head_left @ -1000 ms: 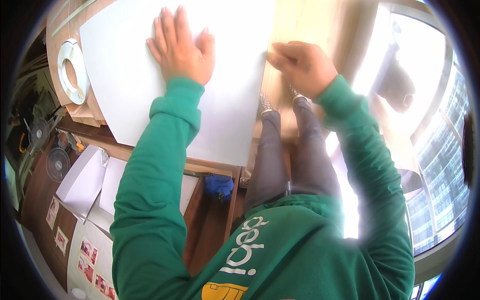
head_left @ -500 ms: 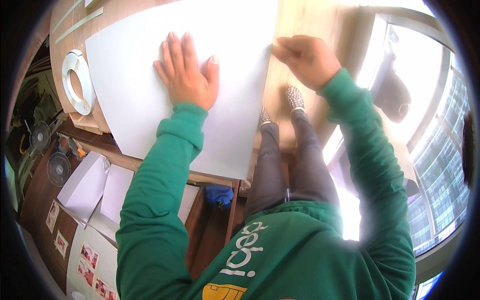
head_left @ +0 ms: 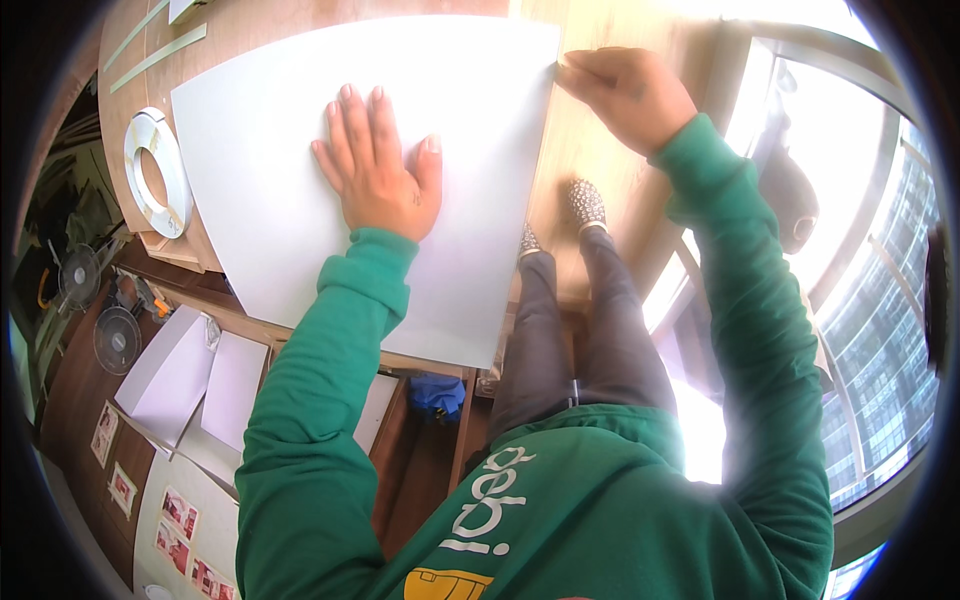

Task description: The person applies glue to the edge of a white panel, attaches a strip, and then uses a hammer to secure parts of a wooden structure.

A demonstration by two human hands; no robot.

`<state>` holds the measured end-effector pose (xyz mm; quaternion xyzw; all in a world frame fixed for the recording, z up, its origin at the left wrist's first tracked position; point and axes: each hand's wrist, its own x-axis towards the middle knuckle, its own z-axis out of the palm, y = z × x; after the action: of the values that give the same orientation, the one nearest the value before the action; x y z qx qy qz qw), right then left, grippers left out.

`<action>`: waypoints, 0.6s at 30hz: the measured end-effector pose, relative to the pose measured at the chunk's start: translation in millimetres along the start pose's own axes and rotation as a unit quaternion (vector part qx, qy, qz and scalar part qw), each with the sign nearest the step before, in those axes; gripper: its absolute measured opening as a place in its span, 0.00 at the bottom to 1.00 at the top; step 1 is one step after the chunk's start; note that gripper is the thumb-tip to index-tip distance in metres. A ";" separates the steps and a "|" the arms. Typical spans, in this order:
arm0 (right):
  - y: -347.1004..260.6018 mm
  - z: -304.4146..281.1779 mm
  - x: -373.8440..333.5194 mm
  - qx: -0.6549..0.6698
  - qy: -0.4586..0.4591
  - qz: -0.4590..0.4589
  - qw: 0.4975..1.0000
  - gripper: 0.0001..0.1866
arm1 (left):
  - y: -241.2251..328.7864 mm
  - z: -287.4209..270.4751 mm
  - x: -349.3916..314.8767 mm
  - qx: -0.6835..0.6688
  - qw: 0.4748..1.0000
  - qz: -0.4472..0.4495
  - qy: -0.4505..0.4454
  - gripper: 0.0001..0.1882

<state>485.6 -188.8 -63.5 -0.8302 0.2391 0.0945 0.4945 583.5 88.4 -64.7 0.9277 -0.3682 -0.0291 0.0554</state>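
On the pale wooden table, a large, flat, smooth white panel lies below the person's two hands. The left hand rests palm down near the middle of the panel, fingers spread and pointing to the far side, thumb held apart on the right. The right hand is at the panel's right edge, close to the far right corner, with its thumb and fingers pinched together; whether anything thin is between them cannot be told. The two hands stand well apart, each coming out of a green sleeve.

Left of the panel lies a flat white ring-shaped coil, and farther off, at the far left, are narrow pale green strips. On the near side, a crumpled blue cloth sits by an open brown wooden compartment. To the near left stand white flat-sided pieces and a round black fan. Patterned shoes show right of the panel, and a bright window fills the right side.
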 end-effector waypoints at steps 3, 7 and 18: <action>7.0 -2.6 5.9 0.003 0.006 -0.015 1.000 0.19 | 1.0 -0.6 0.9 -0.001 1.000 0.001 -0.001 0.37; 6.9 -8.9 14.6 0.014 -0.004 -0.010 1.000 0.20 | 0.6 -1.4 0.2 -0.001 1.000 0.002 -0.002 0.37; -0.8 -22.9 22.9 0.019 -0.028 0.009 0.999 0.22 | 1.3 -1.3 -0.1 -0.002 1.000 -0.001 -0.003 0.37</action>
<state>504.1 -215.3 -60.6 -0.8158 0.2338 0.1179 0.5157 582.7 87.6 -63.2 0.9278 -0.3673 -0.0328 0.0556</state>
